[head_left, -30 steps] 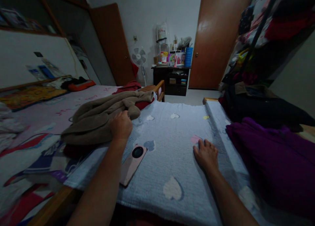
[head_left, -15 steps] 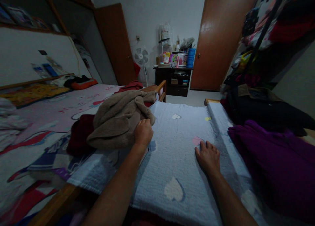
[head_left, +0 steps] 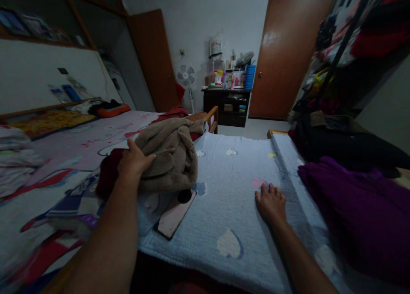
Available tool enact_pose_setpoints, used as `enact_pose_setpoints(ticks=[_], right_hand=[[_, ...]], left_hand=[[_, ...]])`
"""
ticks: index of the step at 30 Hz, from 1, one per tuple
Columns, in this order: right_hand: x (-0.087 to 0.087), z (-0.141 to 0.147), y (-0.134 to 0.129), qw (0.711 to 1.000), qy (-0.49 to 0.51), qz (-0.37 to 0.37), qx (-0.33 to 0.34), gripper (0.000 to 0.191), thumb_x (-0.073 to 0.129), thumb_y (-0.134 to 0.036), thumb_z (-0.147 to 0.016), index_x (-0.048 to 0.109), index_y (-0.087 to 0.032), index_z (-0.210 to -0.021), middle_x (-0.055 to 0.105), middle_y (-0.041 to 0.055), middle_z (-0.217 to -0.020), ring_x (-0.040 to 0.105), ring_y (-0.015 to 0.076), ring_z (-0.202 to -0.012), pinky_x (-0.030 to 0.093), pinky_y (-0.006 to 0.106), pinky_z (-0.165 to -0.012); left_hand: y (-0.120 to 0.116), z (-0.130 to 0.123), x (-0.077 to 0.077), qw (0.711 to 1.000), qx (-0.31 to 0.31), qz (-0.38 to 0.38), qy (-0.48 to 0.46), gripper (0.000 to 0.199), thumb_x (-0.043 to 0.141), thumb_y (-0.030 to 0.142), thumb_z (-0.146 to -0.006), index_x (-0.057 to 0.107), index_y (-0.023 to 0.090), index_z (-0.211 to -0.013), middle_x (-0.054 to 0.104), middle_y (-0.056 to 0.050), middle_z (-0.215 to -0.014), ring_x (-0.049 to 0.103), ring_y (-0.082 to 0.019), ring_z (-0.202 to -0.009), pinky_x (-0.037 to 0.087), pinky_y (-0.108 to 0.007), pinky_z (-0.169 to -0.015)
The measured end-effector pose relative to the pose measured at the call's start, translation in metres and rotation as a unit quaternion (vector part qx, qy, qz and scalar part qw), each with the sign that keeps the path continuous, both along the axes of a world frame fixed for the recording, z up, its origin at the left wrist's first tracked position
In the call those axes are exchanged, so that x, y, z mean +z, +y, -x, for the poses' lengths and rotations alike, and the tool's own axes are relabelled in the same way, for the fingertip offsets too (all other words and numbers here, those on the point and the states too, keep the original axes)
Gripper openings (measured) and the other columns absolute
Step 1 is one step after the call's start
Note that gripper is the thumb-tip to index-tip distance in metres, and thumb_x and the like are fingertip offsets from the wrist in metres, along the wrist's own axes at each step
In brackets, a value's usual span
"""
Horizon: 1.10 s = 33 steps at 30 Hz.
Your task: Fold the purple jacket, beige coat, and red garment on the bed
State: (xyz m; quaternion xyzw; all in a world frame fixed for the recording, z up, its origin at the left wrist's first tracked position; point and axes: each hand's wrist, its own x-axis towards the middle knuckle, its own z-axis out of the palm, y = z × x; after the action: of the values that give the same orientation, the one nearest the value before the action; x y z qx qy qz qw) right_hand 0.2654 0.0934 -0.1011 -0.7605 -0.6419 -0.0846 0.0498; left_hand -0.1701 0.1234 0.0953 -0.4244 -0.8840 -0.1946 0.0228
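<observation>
- From my remote seat, the blue blanket (head_left: 221,213) spreads from six to twelve o'clock; a pink phone (head_left: 177,217), camera side up, lies on it toward eleven.
- At one o'clock my right hand (head_left: 272,203) rests palm down on the blanket, fingers slightly parted, pinching nothing.
- At two o'clock lies a purple garment (head_left: 346,208).
- Toward ten my left hand (head_left: 133,159) is spread, thumb apart from the fingers; contact with fabric I cannot confirm.
- At eleven the brown garment (head_left: 176,149) lies bunched, maroon cloth (head_left: 107,172) at its left.
- I judge the step in hand as arranging the brown garment; the next move calls for a secure left-hand grip on its edge.
- Far off at twelve stands a dark cabinet (head_left: 226,108).
</observation>
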Motion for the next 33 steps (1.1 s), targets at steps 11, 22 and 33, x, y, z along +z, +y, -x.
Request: enact_pose_setpoints(ticks=[11, 22, 33], right_hand=[[-0.001, 0.000, 0.000, 1.000, 0.000, -0.002, -0.004, 0.052, 0.040, -0.041, -0.095, 0.048, -0.013, -0.138, 0.046, 0.0199, -0.141, 0.040, 0.0356, -0.129, 0.027, 0.048, -0.103], [-0.002, 0.000, 0.002, 1.000, -0.009, -0.009, -0.001, 0.050, 0.039, -0.040, -0.095, 0.050, -0.014, -0.136, 0.047, 0.0197, -0.140, 0.041, 0.0359, -0.128, 0.028, 0.047, -0.103], [0.000, -0.007, 0.001, 0.999, 0.027, -0.007, 0.024, 0.045, 0.041, -0.031, -0.094, 0.049, -0.017, -0.136, 0.047, 0.0172, -0.139, 0.042, 0.0338, -0.127, 0.032, 0.046, -0.100]], left_hand=[[0.025, -0.058, -0.025, 0.871, -0.158, -0.342, -0.314, 0.059, 0.063, 0.024, -0.072, 0.046, 0.012, -0.128, 0.066, -0.011, -0.119, 0.066, -0.022, -0.102, 0.054, -0.037, -0.090], [0.030, -0.187, -0.043, 0.775, -0.259, -0.391, -0.425, 0.057, 0.055, 0.018, -0.081, 0.033, 0.019, -0.133, 0.055, -0.012, -0.134, 0.057, -0.020, -0.120, 0.046, -0.036, -0.103], [-0.011, -0.286, -0.094, 0.753, -0.326, -0.298, -0.488, 0.065, 0.058, 0.016, -0.082, 0.026, 0.020, -0.138, 0.049, -0.014, -0.140, 0.048, -0.021, -0.130, 0.032, -0.037, -0.113]])
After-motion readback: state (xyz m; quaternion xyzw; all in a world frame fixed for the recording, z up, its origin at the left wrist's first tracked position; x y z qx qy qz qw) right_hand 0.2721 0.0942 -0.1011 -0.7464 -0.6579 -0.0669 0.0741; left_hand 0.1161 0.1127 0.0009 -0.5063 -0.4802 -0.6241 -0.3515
